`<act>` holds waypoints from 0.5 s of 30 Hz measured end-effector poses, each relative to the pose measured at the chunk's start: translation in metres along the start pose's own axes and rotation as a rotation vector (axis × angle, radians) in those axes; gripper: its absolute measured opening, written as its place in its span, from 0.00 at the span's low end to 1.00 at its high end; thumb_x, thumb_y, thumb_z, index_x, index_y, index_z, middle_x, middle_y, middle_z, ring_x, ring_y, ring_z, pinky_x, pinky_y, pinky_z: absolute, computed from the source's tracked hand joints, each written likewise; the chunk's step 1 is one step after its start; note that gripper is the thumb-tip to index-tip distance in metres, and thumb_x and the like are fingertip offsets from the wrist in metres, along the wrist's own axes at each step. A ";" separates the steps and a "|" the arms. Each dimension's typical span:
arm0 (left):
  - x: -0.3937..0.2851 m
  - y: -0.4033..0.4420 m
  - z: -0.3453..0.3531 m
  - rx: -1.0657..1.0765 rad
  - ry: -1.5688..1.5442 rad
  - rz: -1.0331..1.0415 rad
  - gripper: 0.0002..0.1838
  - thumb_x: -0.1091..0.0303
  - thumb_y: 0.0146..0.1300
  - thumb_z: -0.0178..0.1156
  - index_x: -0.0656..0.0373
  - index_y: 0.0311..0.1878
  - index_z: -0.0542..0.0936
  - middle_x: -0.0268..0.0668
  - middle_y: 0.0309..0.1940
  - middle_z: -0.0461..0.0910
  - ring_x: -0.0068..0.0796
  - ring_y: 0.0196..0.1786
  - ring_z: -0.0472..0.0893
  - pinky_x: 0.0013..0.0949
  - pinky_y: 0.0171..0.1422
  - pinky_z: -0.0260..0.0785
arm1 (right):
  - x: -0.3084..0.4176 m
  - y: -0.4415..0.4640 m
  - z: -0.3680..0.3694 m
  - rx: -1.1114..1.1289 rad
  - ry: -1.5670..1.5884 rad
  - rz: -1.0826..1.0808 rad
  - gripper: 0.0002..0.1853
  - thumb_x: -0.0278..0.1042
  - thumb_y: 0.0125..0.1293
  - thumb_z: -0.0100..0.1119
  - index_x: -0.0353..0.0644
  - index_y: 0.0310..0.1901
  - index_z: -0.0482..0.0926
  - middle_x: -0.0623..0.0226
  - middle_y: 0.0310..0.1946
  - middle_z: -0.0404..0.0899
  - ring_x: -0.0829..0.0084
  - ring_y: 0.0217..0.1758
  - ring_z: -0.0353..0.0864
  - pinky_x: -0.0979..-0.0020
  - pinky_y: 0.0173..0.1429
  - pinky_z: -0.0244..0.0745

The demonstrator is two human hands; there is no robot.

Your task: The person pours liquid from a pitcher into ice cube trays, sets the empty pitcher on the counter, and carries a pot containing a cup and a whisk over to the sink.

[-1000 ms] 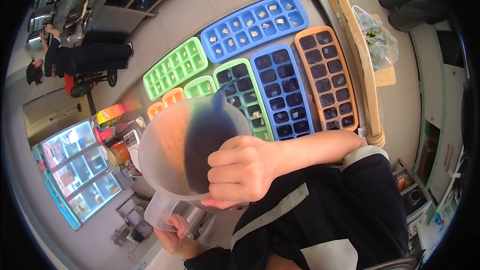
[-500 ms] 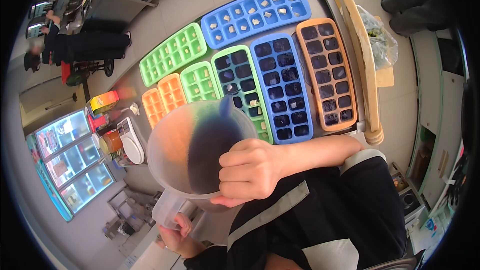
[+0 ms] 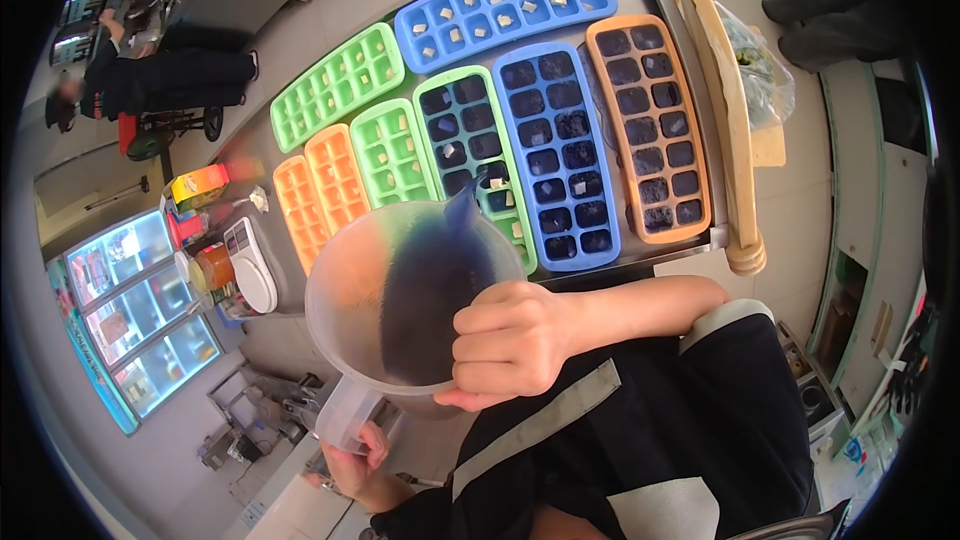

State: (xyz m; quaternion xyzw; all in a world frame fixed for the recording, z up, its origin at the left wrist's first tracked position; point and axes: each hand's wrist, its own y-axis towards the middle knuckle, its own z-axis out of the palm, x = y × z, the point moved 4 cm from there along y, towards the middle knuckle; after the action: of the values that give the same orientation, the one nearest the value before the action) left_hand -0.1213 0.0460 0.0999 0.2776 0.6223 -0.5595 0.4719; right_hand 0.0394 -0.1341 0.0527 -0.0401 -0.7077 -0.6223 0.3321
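Observation:
A translucent plastic jug (image 3: 345, 285) is tilted over the trays, with dark liquid (image 3: 425, 310) running up to its spout. My left hand (image 3: 360, 455) is wrapped round the jug's handle, its fingers partly hidden. My right hand (image 3: 510, 340) is closed on the jug's near side by the rim. Beneath the spout lies a green ice cube tray (image 3: 468, 105); several of its cells are dark-filled, and pale cubes show in some nearer ones. Beside it, a blue tray (image 3: 560, 155) and an orange tray (image 3: 650, 130) hold dark liquid in their cells.
A blue tray (image 3: 505, 10), two green trays (image 3: 338, 85) and two small orange trays (image 3: 335, 175) stand farther off, several cells holding pale cubes. A white scale (image 3: 250, 265) stands left. A wooden rail (image 3: 715, 105) runs along the right. Another person (image 3: 170, 85) stands far left.
The view has shifted, so the trays appear higher. The jug has moved slightly right in view, its spout nearer the front end of the green tray. Both hands keep their hold.

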 end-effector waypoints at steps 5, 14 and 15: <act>0.012 -0.011 -0.005 -0.015 0.010 -0.019 0.30 0.43 0.55 0.45 0.68 0.22 0.67 0.33 0.07 0.61 0.18 0.08 0.57 0.20 0.11 0.46 | 0.007 -0.011 0.003 0.020 0.014 0.006 0.18 0.30 0.46 0.59 0.44 0.10 0.59 0.75 0.10 0.55 0.79 0.12 0.56 0.80 0.11 0.47; 0.033 -0.029 -0.008 -0.056 0.090 -0.078 0.32 0.40 0.53 0.46 0.67 0.20 0.67 0.33 0.06 0.61 0.18 0.08 0.59 0.20 0.11 0.46 | 0.021 -0.030 0.010 0.065 0.054 0.015 0.18 0.31 0.46 0.60 0.44 0.10 0.59 0.75 0.10 0.55 0.79 0.12 0.56 0.80 0.11 0.47; 0.035 -0.031 -0.008 -0.059 0.087 -0.079 0.32 0.40 0.53 0.46 0.67 0.20 0.67 0.33 0.06 0.61 0.18 0.08 0.59 0.20 0.11 0.46 | 0.022 -0.033 0.011 0.069 0.057 0.016 0.18 0.31 0.46 0.60 0.44 0.10 0.59 0.75 0.10 0.55 0.79 0.12 0.56 0.80 0.11 0.47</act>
State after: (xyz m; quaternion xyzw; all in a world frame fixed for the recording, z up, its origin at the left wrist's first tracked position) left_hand -0.1652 0.0408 0.0811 0.2630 0.6687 -0.5466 0.4301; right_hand 0.0020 -0.1391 0.0364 -0.0168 -0.7185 -0.5958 0.3584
